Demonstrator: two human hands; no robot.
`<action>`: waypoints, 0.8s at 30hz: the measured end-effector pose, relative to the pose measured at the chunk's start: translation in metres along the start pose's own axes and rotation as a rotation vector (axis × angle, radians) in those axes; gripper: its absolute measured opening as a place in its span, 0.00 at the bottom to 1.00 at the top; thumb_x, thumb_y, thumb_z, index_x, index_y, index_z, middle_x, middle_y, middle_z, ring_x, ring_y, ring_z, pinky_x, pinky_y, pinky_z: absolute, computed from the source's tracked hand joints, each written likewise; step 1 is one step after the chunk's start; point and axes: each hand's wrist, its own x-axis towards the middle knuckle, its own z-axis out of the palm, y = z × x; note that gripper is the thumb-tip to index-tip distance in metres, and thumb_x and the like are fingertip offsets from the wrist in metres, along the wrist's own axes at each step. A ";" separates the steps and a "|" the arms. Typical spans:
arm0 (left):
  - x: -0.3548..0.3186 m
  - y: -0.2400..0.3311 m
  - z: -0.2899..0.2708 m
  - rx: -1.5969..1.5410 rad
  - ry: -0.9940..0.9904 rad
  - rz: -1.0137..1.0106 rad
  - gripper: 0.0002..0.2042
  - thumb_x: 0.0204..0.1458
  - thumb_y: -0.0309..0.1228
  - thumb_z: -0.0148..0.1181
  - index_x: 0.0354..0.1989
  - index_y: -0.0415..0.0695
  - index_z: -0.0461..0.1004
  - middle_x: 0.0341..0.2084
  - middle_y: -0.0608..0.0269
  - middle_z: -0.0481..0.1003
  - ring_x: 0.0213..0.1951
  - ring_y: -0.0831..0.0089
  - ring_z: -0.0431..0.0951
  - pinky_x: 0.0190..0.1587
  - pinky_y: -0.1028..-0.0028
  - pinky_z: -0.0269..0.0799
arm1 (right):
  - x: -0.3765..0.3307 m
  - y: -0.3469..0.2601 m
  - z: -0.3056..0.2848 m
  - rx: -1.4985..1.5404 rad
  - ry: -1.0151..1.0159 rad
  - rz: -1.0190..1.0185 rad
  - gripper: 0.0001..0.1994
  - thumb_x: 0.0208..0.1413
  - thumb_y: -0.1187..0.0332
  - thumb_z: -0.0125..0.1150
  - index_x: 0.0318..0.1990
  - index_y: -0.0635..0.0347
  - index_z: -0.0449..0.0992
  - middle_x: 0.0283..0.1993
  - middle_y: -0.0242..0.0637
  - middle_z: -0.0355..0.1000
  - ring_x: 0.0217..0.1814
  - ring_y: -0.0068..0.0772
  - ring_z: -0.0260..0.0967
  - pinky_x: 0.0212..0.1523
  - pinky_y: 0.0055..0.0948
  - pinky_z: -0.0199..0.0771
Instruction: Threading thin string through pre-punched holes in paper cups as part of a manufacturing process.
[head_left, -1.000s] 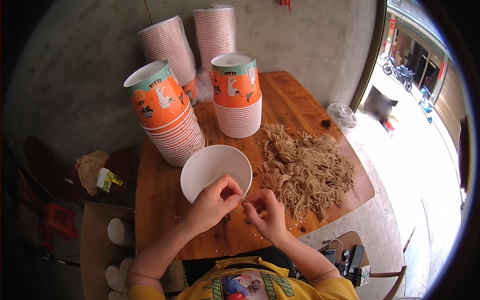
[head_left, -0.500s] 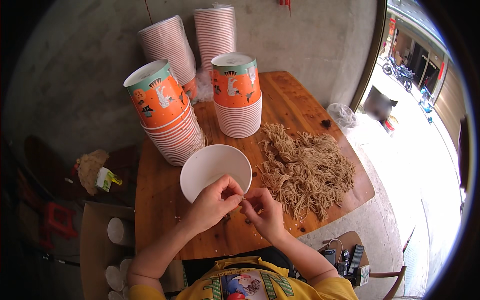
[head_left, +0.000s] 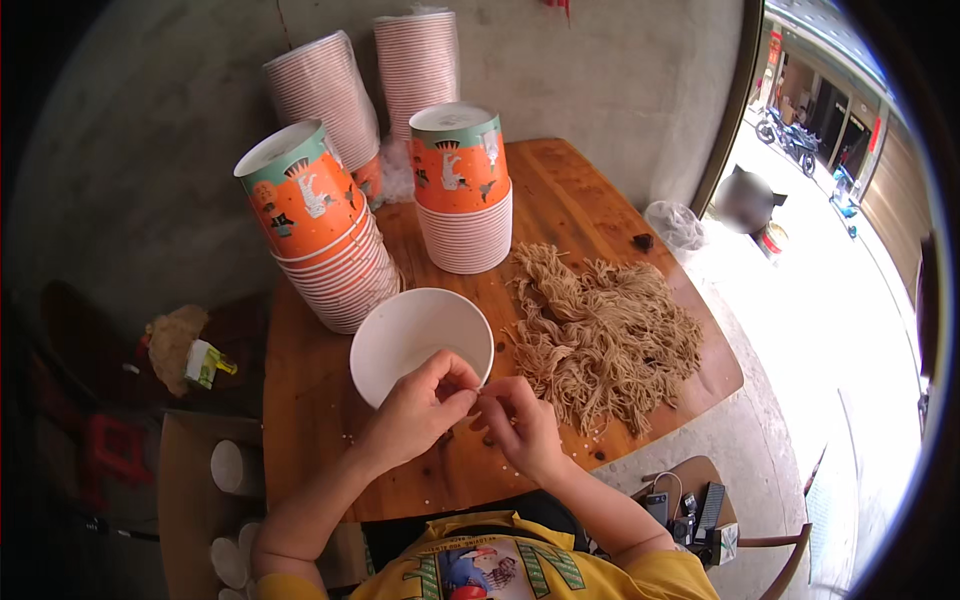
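My left hand (head_left: 428, 402) is closed in a pinch at the near rim of a white paper bucket (head_left: 420, 322). Fingertip to fingertip with it, my right hand (head_left: 522, 425) is also pinched closed. Whatever lies between the fingers is too small to make out. The bucket stands upright on the wooden table (head_left: 560, 190), its visible inside plain white. Right of it spreads a loose heap of tan strings (head_left: 610, 340), some way from my right hand. Small pale bits lie scattered near the table's front edge.
Behind the bucket stand two upside-down stacks of orange-and-green paper buckets, one leaning (head_left: 310, 210), one upright (head_left: 460, 180). Wrapped stacks (head_left: 325, 95) rest against the wall. A carton (head_left: 185, 500) holding white cups is lower left; a stool (head_left: 700, 480) with small devices is lower right.
The whole view has shifted slightly, so the scene sits a little further left. Both hands stay together by the bucket's rim, with only slight finger movement.
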 end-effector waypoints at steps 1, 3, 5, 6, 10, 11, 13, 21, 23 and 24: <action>0.000 0.000 0.000 0.017 -0.013 -0.009 0.05 0.56 0.23 0.56 0.39 0.41 0.69 0.33 0.70 0.71 0.35 0.83 0.71 0.40 0.79 0.72 | 0.001 -0.002 0.000 0.161 0.001 0.057 0.05 0.63 0.73 0.52 0.43 0.62 0.66 0.30 0.37 0.76 0.27 0.23 0.76 0.25 0.20 0.74; 0.000 0.001 0.000 0.034 -0.023 -0.019 0.05 0.56 0.23 0.56 0.40 0.41 0.69 0.33 0.70 0.71 0.35 0.83 0.71 0.40 0.79 0.72 | 0.003 -0.003 0.001 0.323 -0.001 0.113 0.04 0.65 0.72 0.50 0.43 0.61 0.64 0.29 0.36 0.75 0.25 0.22 0.74 0.23 0.19 0.72; -0.001 0.003 0.000 0.085 -0.005 0.039 0.04 0.56 0.22 0.54 0.39 0.39 0.68 0.30 0.68 0.71 0.33 0.82 0.69 0.37 0.79 0.69 | 0.004 -0.001 0.001 0.542 -0.002 0.164 0.05 0.67 0.68 0.47 0.43 0.57 0.62 0.28 0.33 0.73 0.22 0.18 0.68 0.20 0.15 0.67; -0.001 0.002 0.000 0.086 -0.002 0.038 0.04 0.56 0.22 0.54 0.39 0.39 0.68 0.30 0.68 0.71 0.33 0.82 0.69 0.37 0.79 0.69 | 0.004 -0.001 0.001 0.544 -0.005 0.163 0.05 0.67 0.68 0.47 0.43 0.57 0.62 0.28 0.33 0.73 0.22 0.18 0.68 0.20 0.15 0.67; -0.001 -0.002 -0.001 0.074 0.008 0.049 0.05 0.56 0.22 0.54 0.39 0.39 0.68 0.30 0.69 0.71 0.33 0.82 0.70 0.37 0.79 0.69 | 0.004 -0.005 -0.001 0.617 -0.039 0.275 0.06 0.68 0.64 0.46 0.44 0.55 0.61 0.27 0.32 0.71 0.20 0.16 0.66 0.18 0.13 0.62; -0.001 -0.002 -0.001 0.076 0.008 0.053 0.05 0.57 0.22 0.54 0.39 0.39 0.68 0.30 0.68 0.71 0.33 0.82 0.70 0.38 0.78 0.69 | 0.004 -0.005 -0.001 0.637 -0.045 0.300 0.06 0.68 0.64 0.46 0.44 0.54 0.61 0.26 0.31 0.71 0.20 0.16 0.65 0.18 0.12 0.62; 0.000 -0.003 -0.001 0.080 0.016 0.053 0.04 0.57 0.22 0.54 0.40 0.39 0.68 0.30 0.68 0.71 0.33 0.81 0.70 0.38 0.78 0.69 | 0.005 -0.005 -0.001 0.653 -0.040 0.298 0.06 0.68 0.64 0.46 0.44 0.54 0.61 0.26 0.31 0.71 0.20 0.16 0.65 0.18 0.12 0.61; -0.001 -0.001 -0.001 0.091 0.041 0.057 0.04 0.57 0.22 0.53 0.40 0.39 0.68 0.31 0.67 0.72 0.33 0.80 0.71 0.37 0.78 0.70 | 0.006 -0.003 -0.002 0.699 -0.017 0.322 0.06 0.68 0.64 0.46 0.44 0.53 0.61 0.24 0.30 0.69 0.18 0.14 0.60 0.17 0.12 0.57; -0.001 -0.002 -0.001 0.105 0.052 0.066 0.03 0.57 0.22 0.53 0.38 0.39 0.67 0.30 0.66 0.71 0.33 0.80 0.71 0.37 0.77 0.70 | 0.006 -0.002 -0.002 0.712 -0.012 0.348 0.05 0.68 0.64 0.47 0.44 0.53 0.62 0.24 0.29 0.68 0.19 0.13 0.58 0.18 0.12 0.56; -0.001 -0.001 -0.001 0.105 0.053 0.066 0.03 0.57 0.22 0.53 0.38 0.39 0.67 0.30 0.66 0.71 0.33 0.80 0.71 0.37 0.77 0.70 | 0.006 -0.003 -0.002 0.712 -0.012 0.348 0.05 0.68 0.64 0.47 0.44 0.53 0.62 0.24 0.29 0.68 0.19 0.13 0.58 0.18 0.12 0.56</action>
